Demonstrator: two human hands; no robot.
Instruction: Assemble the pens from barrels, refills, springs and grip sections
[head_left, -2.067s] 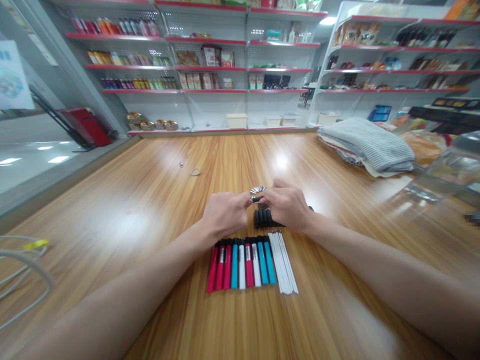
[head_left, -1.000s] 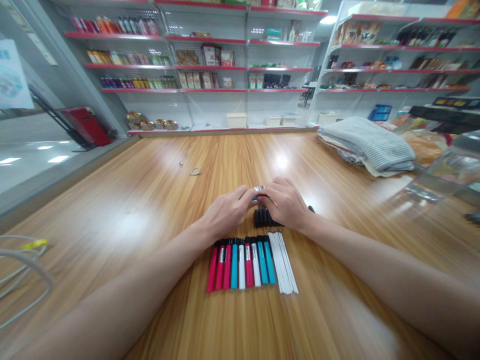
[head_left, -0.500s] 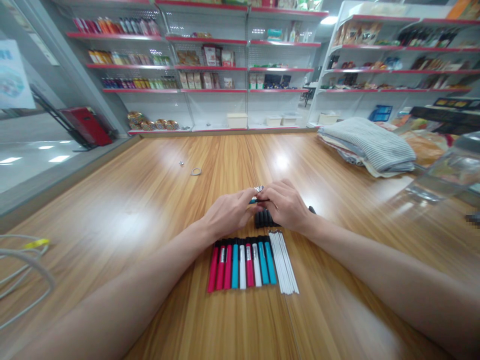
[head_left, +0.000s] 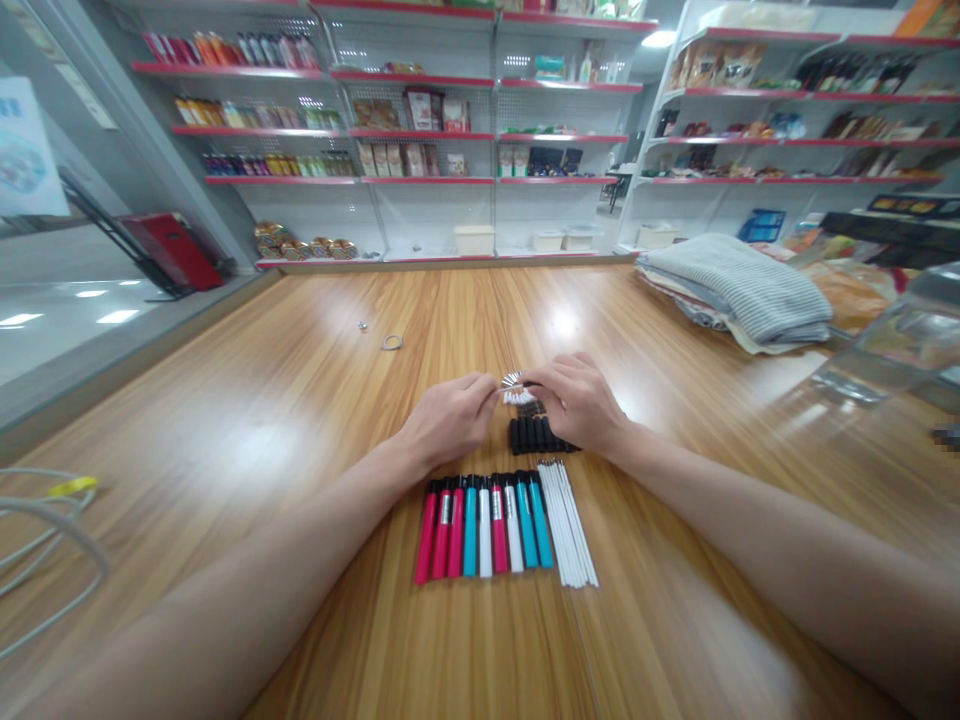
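My left hand [head_left: 450, 415] and my right hand [head_left: 577, 400] meet fingertip to fingertip over a wooden table [head_left: 285, 400]. Both are closed in a pinch on a small pale pen part [head_left: 516, 397]. Just behind the fingertips lies a little heap of silver springs [head_left: 513, 378]. A row of black pen caps [head_left: 536, 436] sits right below my right hand. Nearer to me lie several red, teal and white pen barrels [head_left: 484, 528] side by side, with a bundle of white refills [head_left: 568, 522] to their right.
A folded striped cloth [head_left: 739, 290] lies at the far right, with a clear plastic container [head_left: 900, 345] beyond it. A small ring [head_left: 391, 343] rests on the table's far left part. Grey cable [head_left: 45, 545] loops at the left edge. Store shelves [head_left: 420, 140] stand behind.
The small dark and teal piece seen between my fingers earlier is gone; a pale part is pinched there now. My right hand has lifted slightly, uncovering more of the black caps.
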